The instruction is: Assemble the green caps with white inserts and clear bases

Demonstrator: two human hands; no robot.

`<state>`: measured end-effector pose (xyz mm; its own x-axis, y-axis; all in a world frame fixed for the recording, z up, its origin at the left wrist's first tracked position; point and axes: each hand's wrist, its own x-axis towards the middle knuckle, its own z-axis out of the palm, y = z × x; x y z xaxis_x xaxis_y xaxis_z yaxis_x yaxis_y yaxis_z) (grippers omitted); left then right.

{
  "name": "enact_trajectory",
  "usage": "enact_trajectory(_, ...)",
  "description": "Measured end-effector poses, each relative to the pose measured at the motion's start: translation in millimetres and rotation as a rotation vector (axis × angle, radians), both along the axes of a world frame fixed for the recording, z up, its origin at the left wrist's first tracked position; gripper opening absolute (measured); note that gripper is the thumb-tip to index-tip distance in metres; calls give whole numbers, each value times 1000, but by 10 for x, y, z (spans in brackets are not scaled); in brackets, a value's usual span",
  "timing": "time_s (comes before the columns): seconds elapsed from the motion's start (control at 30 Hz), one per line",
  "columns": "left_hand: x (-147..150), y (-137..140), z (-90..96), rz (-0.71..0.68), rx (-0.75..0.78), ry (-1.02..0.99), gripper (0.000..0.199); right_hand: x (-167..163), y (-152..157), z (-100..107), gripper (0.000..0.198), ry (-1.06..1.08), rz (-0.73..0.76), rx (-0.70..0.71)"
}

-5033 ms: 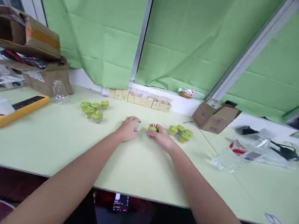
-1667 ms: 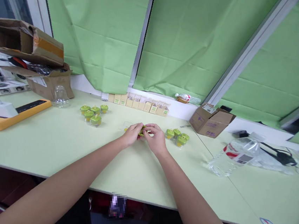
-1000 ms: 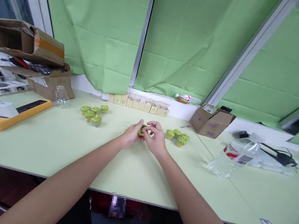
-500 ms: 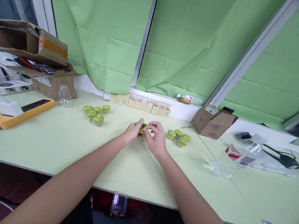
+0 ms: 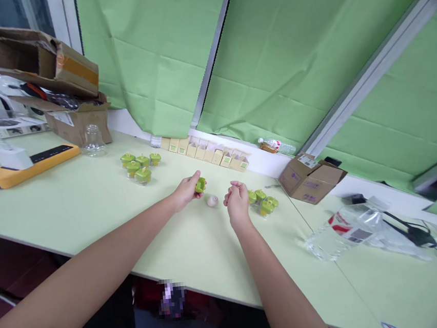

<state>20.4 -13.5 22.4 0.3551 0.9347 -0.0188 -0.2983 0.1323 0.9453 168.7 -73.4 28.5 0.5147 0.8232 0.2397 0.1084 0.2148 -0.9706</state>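
Note:
My left hand (image 5: pixel 187 192) is closed around a green lid (image 5: pixel 200 185), whose hollow side faces me. On the table between my hands sits a small, pale, round thing that looks like a garlic bulb (image 5: pixel 212 201), touched by neither hand. My right hand (image 5: pixel 238 203) hovers to the right of it with curled fingers; whatever may be in them is hidden. Close behind the right hand stands a cluster of small clear containers with green lids (image 5: pixel 268 205). A second group of green-lidded containers (image 5: pixel 143 175) stands further left.
Small cardboard boxes (image 5: pixel 202 150) line the wall at the back. A larger carton (image 5: pixel 308 178) and a big clear bottle (image 5: pixel 341 232) are on the right. An orange power strip (image 5: pixel 48 162), a clear jar (image 5: pixel 94 141) and stacked cartons (image 5: pixel 79 123) occupy the left.
My hands have come apart: the right moved off to the right and the left slightly left with the green lid. The pale round thing between them now shows.

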Motion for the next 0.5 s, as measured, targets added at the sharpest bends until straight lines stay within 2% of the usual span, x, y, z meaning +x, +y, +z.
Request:
enact_trajectory(0.07, -5, -4, 3, 0, -8, 9, 48, 1, -11, 38, 8, 128, -24, -35)
enact_trajectory(0.13, -9, -3, 0, -10, -6, 15, 48, 8, -18, 70, 15, 185, -59, -23)
enact_trajectory(0.27, -7, 13, -27, -15, 3, 28, 50, 45, -11, 83, 31, 146, -101, 19)
enact_trajectory(0.5, 10, 16, -44, -26, 21, 37, 52, 83, 16, 20, 32, 20, -69, 35)
